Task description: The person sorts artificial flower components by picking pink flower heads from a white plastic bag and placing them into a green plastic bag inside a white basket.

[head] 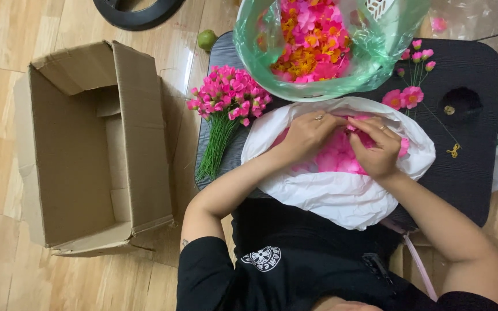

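Both my hands are inside a white plastic bag [341, 196] full of pale pink fabric petals [335, 158]. My left hand [306, 135] and my right hand [376, 147] meet at the middle, fingertips pinching a small pink petal piece [351, 124] between them. The bag rests on a low black table [479, 173] in front of me. A bunch of finished pink flowers on green wire stems [226, 109] lies at the table's left edge, left of my left hand.
A green plastic bag [312, 40] of pink and orange petals sits behind the white bag. Loose pink flowers on stems [413, 75] lie at its right. An open cardboard box [87, 150] stands on the wooden floor at left. A green fruit [206, 39] lies beyond the table.
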